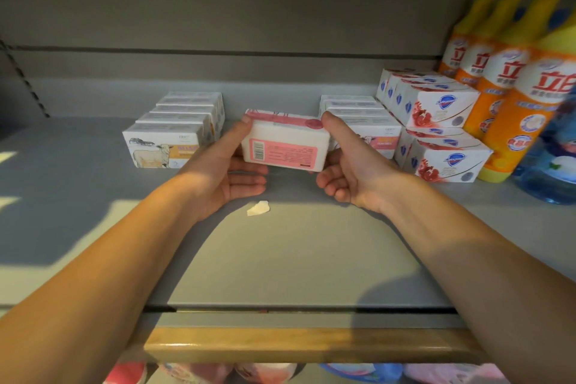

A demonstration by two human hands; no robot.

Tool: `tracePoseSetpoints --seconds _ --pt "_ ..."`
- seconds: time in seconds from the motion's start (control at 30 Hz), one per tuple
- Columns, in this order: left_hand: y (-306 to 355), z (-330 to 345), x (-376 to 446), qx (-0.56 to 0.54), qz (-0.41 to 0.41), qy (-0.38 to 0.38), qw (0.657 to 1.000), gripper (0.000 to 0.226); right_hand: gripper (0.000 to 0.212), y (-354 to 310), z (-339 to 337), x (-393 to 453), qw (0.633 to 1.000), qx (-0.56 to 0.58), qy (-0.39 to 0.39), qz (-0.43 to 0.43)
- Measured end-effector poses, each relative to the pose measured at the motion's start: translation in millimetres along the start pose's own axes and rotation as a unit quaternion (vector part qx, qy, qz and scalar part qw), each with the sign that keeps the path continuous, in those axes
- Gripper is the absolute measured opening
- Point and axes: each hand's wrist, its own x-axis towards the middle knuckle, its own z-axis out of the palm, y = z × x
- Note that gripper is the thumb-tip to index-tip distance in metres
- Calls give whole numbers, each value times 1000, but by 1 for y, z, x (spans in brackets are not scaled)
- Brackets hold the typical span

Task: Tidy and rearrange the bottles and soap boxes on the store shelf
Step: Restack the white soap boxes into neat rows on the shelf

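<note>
A row of sheep boxes (pixel 165 146) sits left on the shelf (pixel 78 196). The left hand (pixel 227 171) and right hand (pixel 349 171) pinch a pink box (pixel 285 146) between them, lifted mid-shelf. Pomegranate boxes (pixel 436 131) and orange bottles (pixel 511 87) stand right.

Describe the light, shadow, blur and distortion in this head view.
Head view: warm light falls on the shelf between the arms, whose shadows flank it; the held pink soap box is fairly sharp, the orange bottles at right blur and lean from wide-angle distortion; the back panel is dim.
</note>
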Motion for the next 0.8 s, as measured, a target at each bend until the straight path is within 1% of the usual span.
tracePoseSetpoints --seconds 0.07,0.13,0.2,0.27,0.33,0.37,0.4,0.43,0.53,0.57,0.63,0.7,0.8 --pt "0 -1 1 -12 -4 1 1000 71 76 0 -1 -1 1000 7 11 -11" --pt "0 -2 0 -22 -4 -12 1000 59 55 -2 -4 -2 998 25 19 -51" --pt "0 -1 -2 -25 -4 -43 999 56 34 -6 -8 -4 993 55 6 -100" --pt "0 1 -4 -39 0 -54 998 55 25 -8 -9 -8 990 70 -9 -125" --pt "0 2 -4 -55 18 -40 998 44 16 -5 -6 -8 988 66 -7 -138" --pt "0 2 -3 -51 34 -31 998 36 9 -3 -3 -7 987 58 3 -151" --pt "0 1 -3 -41 54 -27 997 31 7 -2 0 -5 984 46 17 -173" --pt "-2 0 -2 -32 75 -27 996 32 14 0 0 -3 978 22 32 -204" --pt "-4 -1 -2 -42 131 -39 990 44 48 1 -3 0 949 -93 59 -294" --pt "-3 0 -3 -42 157 -44 986 46 53 0 -3 -1 939 -124 62 -316" --pt "-3 1 -4 11 224 -27 974 43 52 0 -3 -2 920 -169 69 -347" --pt "-1 3 -7 91 294 23 951 36 50 0 -2 -5 907 -199 90 -361" --pt "1 5 -11 128 355 61 924 41 49 -2 -1 -9 891 -220 134 -373"
